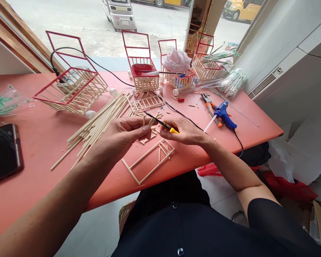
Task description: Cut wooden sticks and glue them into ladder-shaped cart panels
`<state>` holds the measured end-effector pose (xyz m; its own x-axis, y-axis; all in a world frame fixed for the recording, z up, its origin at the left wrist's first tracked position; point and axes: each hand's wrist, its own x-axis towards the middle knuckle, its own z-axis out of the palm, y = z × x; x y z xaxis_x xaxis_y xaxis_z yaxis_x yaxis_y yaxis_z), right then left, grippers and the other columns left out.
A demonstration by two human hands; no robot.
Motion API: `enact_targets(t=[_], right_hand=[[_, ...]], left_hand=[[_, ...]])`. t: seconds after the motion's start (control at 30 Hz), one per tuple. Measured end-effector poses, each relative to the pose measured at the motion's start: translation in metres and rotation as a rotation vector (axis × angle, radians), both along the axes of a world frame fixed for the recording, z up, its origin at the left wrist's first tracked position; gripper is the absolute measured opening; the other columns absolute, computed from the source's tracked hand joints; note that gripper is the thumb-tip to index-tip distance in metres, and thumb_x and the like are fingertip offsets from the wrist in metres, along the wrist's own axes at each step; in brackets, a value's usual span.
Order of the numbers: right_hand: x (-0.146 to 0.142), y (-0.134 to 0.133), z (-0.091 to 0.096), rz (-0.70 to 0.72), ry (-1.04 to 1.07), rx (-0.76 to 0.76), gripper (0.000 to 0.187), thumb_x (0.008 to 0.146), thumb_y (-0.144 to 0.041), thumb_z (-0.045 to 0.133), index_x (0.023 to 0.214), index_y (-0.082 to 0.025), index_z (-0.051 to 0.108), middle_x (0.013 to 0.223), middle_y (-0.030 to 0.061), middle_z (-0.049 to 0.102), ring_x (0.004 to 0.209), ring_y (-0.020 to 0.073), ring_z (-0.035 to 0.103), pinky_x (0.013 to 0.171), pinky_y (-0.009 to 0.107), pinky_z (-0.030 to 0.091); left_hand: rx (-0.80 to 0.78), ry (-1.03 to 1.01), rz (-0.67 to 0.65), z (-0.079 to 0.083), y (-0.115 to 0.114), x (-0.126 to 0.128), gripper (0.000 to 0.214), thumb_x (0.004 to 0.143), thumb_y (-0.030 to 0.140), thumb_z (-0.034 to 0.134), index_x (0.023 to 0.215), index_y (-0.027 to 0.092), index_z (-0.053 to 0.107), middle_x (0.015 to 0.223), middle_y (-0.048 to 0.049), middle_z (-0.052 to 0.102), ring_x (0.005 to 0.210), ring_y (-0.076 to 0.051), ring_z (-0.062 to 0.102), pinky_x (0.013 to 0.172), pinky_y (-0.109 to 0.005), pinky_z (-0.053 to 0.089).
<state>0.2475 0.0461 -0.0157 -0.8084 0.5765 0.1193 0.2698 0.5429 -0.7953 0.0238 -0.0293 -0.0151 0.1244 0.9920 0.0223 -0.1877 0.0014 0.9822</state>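
Observation:
My left hand (pixel 131 130) is closed, pinching a short wooden stick (pixel 143 120) that points upward over the table. Another pale stick piece lies close beside the fingertips. My right hand (pixel 184 130) is wrapped round a yellow-handled tool (pixel 167 126) with a thin black blade. The blade reaches left across the stick pieces near my left fingers; its exact kind is partly hidden by the hand. Below the hands lies a rectangular stick frame (pixel 149 155) with a few short sticks on it. A ladder-like stick panel (pixel 147 103) rests just beyond the hands.
Long wooden sticks (pixel 96 125) lie left of centre. Stick-built carts with red trim, one a large cart (pixel 72 89), line the window side. Pliers (pixel 211 109) and a blue glue gun (pixel 224 116) lie right. A phone (pixel 5 153) sits at the left edge.

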Motion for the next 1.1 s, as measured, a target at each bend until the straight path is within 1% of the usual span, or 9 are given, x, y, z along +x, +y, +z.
enact_targets(t=[0.13, 0.23, 0.37, 0.43, 0.57, 0.67, 0.8, 0.97, 1.1], right_hand=[[0.001, -0.001, -0.007, -0.035, 0.053, 0.057, 0.051, 0.1, -0.064, 0.065, 0.078, -0.021, 0.05, 0.075, -0.0026, 0.047, 0.075, 0.0152, 0.043, 0.071, 0.03, 0.031], [0.001, -0.002, -0.013, -0.047, 0.06, 0.079, 0.053, 0.1, -0.066, 0.065, 0.077, -0.021, 0.048, 0.073, -0.004, 0.043, 0.071, 0.0136, 0.04, 0.069, 0.03, 0.028], [-0.001, -0.003, -0.018, -0.053, 0.12, 0.077, 0.056, 0.099, -0.069, 0.066, 0.075, -0.022, 0.045, 0.072, -0.0039, 0.045, 0.071, 0.0132, 0.04, 0.069, 0.03, 0.028], [-0.002, -0.002, -0.019, -0.061, 0.118, 0.081, 0.058, 0.099, -0.071, 0.065, 0.075, -0.022, 0.045, 0.072, -0.0037, 0.046, 0.071, 0.0133, 0.04, 0.069, 0.03, 0.028], [-0.002, 0.001, -0.016, -0.062, 0.005, 0.082, 0.061, 0.099, -0.076, 0.06, 0.076, -0.021, 0.048, 0.072, -0.0029, 0.048, 0.072, 0.0139, 0.04, 0.07, 0.03, 0.027], [0.0, 0.001, -0.011, -0.06, -0.051, 0.057, 0.061, 0.098, -0.077, 0.06, 0.076, -0.022, 0.047, 0.074, -0.0026, 0.048, 0.073, 0.0141, 0.04, 0.069, 0.03, 0.027], [-0.001, 0.001, -0.008, -0.041, -0.053, 0.034, 0.063, 0.097, -0.08, 0.057, 0.075, -0.022, 0.047, 0.074, -0.0025, 0.046, 0.074, 0.0147, 0.041, 0.071, 0.03, 0.029], [-0.003, 0.001, -0.008, -0.051, -0.076, 0.038, 0.066, 0.096, -0.084, 0.055, 0.076, -0.021, 0.05, 0.073, -0.0026, 0.045, 0.074, 0.0147, 0.041, 0.07, 0.03, 0.027], [-0.002, 0.001, -0.007, -0.062, -0.111, 0.045, 0.064, 0.097, -0.081, 0.056, 0.075, -0.022, 0.047, 0.073, -0.0029, 0.044, 0.072, 0.0138, 0.039, 0.069, 0.03, 0.026]], left_hand=[[-0.02, -0.028, 0.0, -0.003, 0.0, 0.001, 0.044, 0.065, 0.052, 0.108, 0.083, 0.017, 0.09, 0.064, -0.0029, 0.065, 0.062, -0.011, 0.053, 0.059, -0.026, 0.039], [-0.029, -0.03, 0.003, -0.006, 0.0, 0.002, 0.044, 0.065, 0.052, 0.108, 0.084, 0.016, 0.09, 0.063, -0.0032, 0.065, 0.062, -0.011, 0.053, 0.059, -0.026, 0.04], [-0.027, -0.048, 0.018, -0.007, 0.001, 0.003, 0.045, 0.063, 0.051, 0.11, 0.084, 0.016, 0.09, 0.062, -0.0026, 0.064, 0.061, -0.01, 0.053, 0.058, -0.023, 0.039], [-0.044, -0.052, 0.012, -0.007, 0.003, 0.003, 0.046, 0.061, 0.051, 0.111, 0.084, 0.016, 0.091, 0.061, -0.0027, 0.065, 0.06, -0.009, 0.053, 0.057, -0.022, 0.04], [-0.132, -0.034, -0.034, -0.009, 0.008, -0.003, 0.051, 0.058, 0.052, 0.111, 0.087, 0.015, 0.091, 0.068, -0.0079, 0.074, 0.062, -0.012, 0.06, 0.057, -0.022, 0.046], [-0.152, -0.022, -0.057, -0.012, 0.011, -0.008, 0.05, 0.062, 0.054, 0.109, 0.086, 0.014, 0.091, 0.078, -0.0133, 0.081, 0.066, -0.014, 0.064, 0.058, -0.023, 0.05], [-0.144, 0.017, -0.101, -0.013, 0.012, -0.014, 0.049, 0.068, 0.058, 0.105, 0.084, 0.014, 0.091, 0.086, -0.0178, 0.084, 0.071, -0.018, 0.069, 0.061, -0.025, 0.053], [-0.14, 0.068, -0.127, -0.013, 0.012, -0.015, 0.049, 0.073, 0.06, 0.102, 0.087, 0.014, 0.091, 0.091, -0.0192, 0.085, 0.075, -0.019, 0.071, 0.062, -0.026, 0.053], [-0.125, 0.089, -0.116, -0.013, 0.012, -0.012, 0.052, 0.073, 0.064, 0.101, 0.082, 0.014, 0.089, 0.085, -0.017, 0.083, 0.072, -0.018, 0.069, 0.063, -0.026, 0.053]])
